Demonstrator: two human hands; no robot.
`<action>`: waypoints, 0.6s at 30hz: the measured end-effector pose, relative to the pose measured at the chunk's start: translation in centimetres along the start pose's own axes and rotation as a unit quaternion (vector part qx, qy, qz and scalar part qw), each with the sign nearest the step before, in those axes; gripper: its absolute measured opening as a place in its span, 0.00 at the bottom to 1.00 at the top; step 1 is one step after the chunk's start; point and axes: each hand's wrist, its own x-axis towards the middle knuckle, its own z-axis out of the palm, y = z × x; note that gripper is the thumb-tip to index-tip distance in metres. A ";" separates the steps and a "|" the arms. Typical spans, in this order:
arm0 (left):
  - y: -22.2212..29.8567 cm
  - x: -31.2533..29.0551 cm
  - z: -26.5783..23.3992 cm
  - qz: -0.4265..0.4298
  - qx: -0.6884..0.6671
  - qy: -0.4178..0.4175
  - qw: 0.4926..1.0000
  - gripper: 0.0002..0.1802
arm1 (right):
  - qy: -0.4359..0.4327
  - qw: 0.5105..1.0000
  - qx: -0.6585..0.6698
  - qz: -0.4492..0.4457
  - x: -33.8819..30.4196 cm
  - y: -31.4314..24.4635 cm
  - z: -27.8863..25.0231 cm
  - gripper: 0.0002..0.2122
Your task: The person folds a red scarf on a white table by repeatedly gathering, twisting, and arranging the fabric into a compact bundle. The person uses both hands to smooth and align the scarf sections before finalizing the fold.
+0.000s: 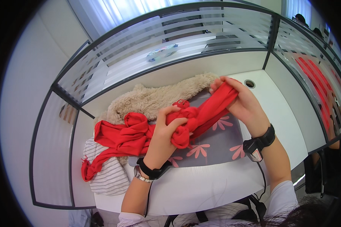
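A long red scarf (121,135) runs across the desk, bunched and knotted near its middle. My left hand (164,130) is closed around the knotted part, thumb and fingers curled over it. Farther right, my right hand (243,103) grips a stretch of the scarf drawn out up and to the right, its fingers wrapped over the end. The scarf's other end trails left onto a white and grey striped cloth (109,174). Beneath my hands lies a grey mat (216,151) with pink flower shapes. Behind the scarf rests a beige fluffy cloth (147,99).
A white desk (216,185) has a round cable hole (249,83) at its back right. Dark-framed partitions (163,68) with striped glass enclose it. Beyond the back panel a plastic package (162,52) lies on another desk. A black cable (262,181) hangs from my right wrist strap.
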 end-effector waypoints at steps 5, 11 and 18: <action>-0.5 0.0 -1.1 0.007 -0.023 -0.113 0.993 0.28 | -0.147 0.983 0.111 0.024 0.9 -2.2 -1.8 0.10; -0.2 0.3 -3.1 -0.008 -0.053 -0.095 0.994 0.28 | -0.053 0.996 0.064 0.012 2.0 -1.6 -3.2 0.14; 1.5 0.6 -4.4 0.041 -0.001 -0.118 0.992 0.27 | -0.016 0.998 0.027 0.048 3.3 -2.4 -5.4 0.12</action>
